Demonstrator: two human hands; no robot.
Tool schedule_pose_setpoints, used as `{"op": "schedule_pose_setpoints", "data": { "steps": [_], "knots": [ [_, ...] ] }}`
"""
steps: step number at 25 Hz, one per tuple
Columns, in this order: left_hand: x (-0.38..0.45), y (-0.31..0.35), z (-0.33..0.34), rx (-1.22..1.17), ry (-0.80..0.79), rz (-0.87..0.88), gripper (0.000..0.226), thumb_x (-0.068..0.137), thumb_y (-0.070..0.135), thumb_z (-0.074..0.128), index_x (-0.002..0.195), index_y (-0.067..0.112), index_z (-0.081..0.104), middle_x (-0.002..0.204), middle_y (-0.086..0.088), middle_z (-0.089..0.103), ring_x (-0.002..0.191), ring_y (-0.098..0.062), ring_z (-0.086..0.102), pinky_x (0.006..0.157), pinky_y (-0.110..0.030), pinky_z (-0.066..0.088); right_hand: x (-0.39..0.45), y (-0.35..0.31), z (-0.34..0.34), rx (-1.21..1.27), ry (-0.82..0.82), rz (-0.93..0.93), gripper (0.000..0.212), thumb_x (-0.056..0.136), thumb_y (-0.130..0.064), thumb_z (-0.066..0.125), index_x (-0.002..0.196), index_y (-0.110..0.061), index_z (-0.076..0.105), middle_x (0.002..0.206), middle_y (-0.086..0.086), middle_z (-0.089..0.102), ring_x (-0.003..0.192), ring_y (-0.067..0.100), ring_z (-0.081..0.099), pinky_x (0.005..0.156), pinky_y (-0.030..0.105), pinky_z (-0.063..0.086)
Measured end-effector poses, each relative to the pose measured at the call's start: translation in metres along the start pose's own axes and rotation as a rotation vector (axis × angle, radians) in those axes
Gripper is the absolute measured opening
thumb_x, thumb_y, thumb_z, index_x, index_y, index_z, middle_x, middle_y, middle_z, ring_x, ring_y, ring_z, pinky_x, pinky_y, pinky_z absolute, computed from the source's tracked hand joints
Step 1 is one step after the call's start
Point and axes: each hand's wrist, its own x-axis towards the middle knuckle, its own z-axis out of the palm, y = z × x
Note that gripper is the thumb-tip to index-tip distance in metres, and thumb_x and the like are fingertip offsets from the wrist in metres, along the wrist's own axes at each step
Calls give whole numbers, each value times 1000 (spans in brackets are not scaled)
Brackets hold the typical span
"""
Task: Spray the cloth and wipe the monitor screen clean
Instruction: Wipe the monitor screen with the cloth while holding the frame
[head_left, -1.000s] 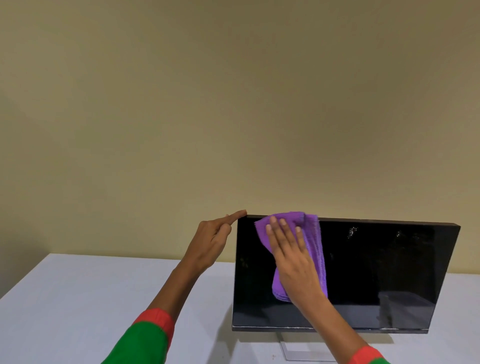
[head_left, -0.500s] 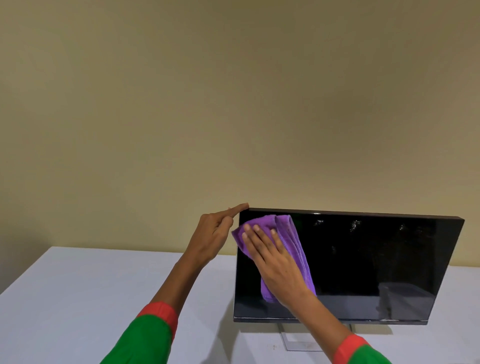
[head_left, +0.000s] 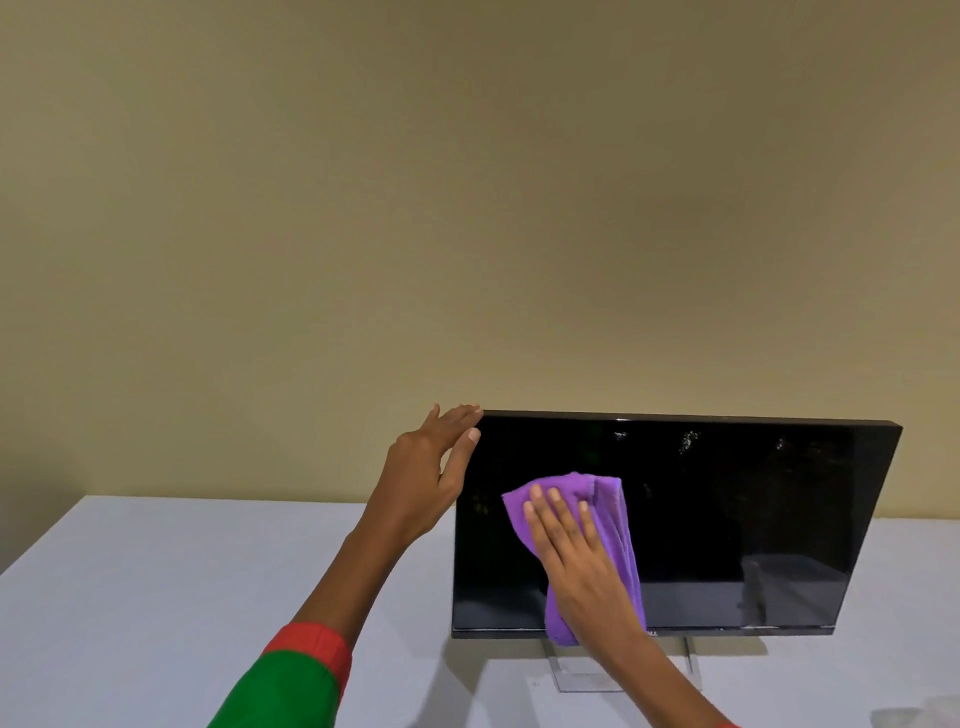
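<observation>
We press the purple cloth (head_left: 613, 525) flat on the monitor screen (head_left: 727, 519), lower left, under our right hand (head_left: 571, 551), grip spread. Left hand (head_left: 431, 467), fingers loosely open, touches the top-left corner. The bare tabletop (head_left: 156, 597) lies left; the stand (head_left: 587, 675) is partly hidden.

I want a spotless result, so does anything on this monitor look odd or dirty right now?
Pale specks dot the monitor screen near its top edge, right of the purple cloth; that strip looks unwiped.
</observation>
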Motion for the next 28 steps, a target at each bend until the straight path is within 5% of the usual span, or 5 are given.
{"op": "schedule_pose_setpoints", "data": {
  "steps": [3,8,16,20,28],
  "knots": [
    [0,6,1,71,25,16,44,90,36,36,125,21,57,134,1,55,137,-20,29,103,-24,29,34,17,-16,-4,43,39,74,76,15,28,147,-2,18,157,12,6,145,29,9,116,48,12],
    [-1,7,11,134,54,32,45,90,36,34,127,20,55,138,0,52,133,-8,19,105,-35,34,31,72,-23,29,66,310,84,69,14,45,147,-2,17,157,12,5,145,31,4,117,50,9],
    [2,19,27,262,5,103,50,92,40,29,132,19,50,141,1,48,133,-5,14,105,-27,26,-19,55,-3,65,-4,290,73,75,5,20,148,-4,13,158,10,3,145,31,4,116,47,7],
    [11,31,37,281,-58,91,52,91,40,27,134,20,47,143,1,46,139,-11,19,107,-27,25,8,60,-13,69,10,226,75,75,7,24,148,-5,11,157,11,3,145,28,4,117,45,6],
    [19,57,66,293,-139,84,53,91,42,25,136,22,44,145,2,42,141,-17,20,110,-38,27,-14,137,-21,120,24,509,84,71,9,34,148,-5,3,158,7,-9,145,28,-3,118,46,-1]
  ]
}}
